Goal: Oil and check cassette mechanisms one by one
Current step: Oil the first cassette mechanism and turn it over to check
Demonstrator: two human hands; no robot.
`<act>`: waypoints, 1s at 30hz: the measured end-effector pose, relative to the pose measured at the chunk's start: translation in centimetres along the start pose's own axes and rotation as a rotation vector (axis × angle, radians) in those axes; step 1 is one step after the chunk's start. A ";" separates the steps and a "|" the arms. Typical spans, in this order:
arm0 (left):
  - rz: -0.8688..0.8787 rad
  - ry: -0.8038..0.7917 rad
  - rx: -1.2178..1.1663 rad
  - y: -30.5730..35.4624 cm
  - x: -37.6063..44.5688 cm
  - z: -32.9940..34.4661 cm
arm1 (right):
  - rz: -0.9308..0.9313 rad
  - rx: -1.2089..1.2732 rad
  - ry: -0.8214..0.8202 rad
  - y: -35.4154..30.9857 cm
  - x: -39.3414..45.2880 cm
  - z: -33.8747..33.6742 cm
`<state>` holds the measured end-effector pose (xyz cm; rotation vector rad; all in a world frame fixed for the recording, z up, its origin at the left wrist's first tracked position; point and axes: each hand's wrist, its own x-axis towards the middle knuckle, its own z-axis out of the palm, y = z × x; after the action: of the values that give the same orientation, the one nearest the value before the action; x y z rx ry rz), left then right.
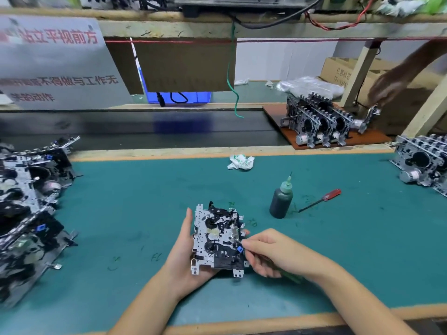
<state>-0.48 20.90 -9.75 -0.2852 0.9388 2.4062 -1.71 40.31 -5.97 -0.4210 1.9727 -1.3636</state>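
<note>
A cassette mechanism (217, 240), a silver plate with black reels and a blue part, lies in my left hand (183, 252), which cups it from below and the left above the green mat. My right hand (273, 252) pinches a thin green-handled tool (287, 274) whose metal tip touches the mechanism's right edge. A dark oil bottle (281, 201) with a green needle nozzle stands upright on the mat behind and to the right. A red-handled screwdriver (321, 200) lies beside the bottle.
A pile of mechanisms (29, 209) fills the left side of the mat. More mechanisms (423, 163) stand at the right edge and on a brown board (314, 124) on the conveyor, where another person's hand (389, 85) reaches. A crumpled wipe (240, 162) lies at the mat's back.
</note>
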 end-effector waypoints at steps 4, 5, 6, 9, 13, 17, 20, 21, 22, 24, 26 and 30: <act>0.010 0.003 0.006 -0.2 0.1 0.0 | 0.040 0.065 -0.013 0.0 0.3 -0.1; 0.011 0.003 0.005 -0.2 0.1 0.0 | 0.046 0.063 -0.013 0.1 0.4 -0.1; 0.013 0.003 0.008 -0.3 0.1 0.0 | 0.050 0.050 -0.009 0.1 0.4 -0.1; 0.013 0.013 0.040 -0.2 0.0 0.2 | 0.069 0.024 -0.007 0.4 0.5 -0.1; 0.014 0.030 0.054 -0.2 0.1 0.2 | 0.122 0.029 -0.043 0.3 0.1 -0.4; 0.011 0.032 0.058 -0.2 0.1 0.2 | 0.112 0.039 -0.097 -0.1 0.1 -0.7; 0.009 0.039 0.068 -0.2 0.1 0.3 | 0.116 0.030 -0.136 -0.3 0.1 -0.9; 0.008 0.042 0.071 -0.2 0.1 0.4 | 0.117 0.014 -0.138 -0.3 0.2 -0.9; 0.007 0.044 0.072 -0.1 0.1 0.4 | 0.113 -0.004 -0.131 -0.2 0.2 -0.9; 0.005 0.049 0.065 -0.2 0.1 0.5 | 0.099 -0.008 -0.106 -0.1 0.1 -0.7; 0.005 0.050 0.051 -0.2 0.2 0.5 | 0.098 0.040 -0.080 0.1 0.0 -0.5; 0.006 0.068 0.052 -0.2 0.1 0.7 | 0.116 0.042 -0.039 0.1 -0.2 -0.4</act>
<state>-0.45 21.54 -9.42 -0.3472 1.0317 2.3870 -1.79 40.74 -5.94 -0.3065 1.9029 -1.3119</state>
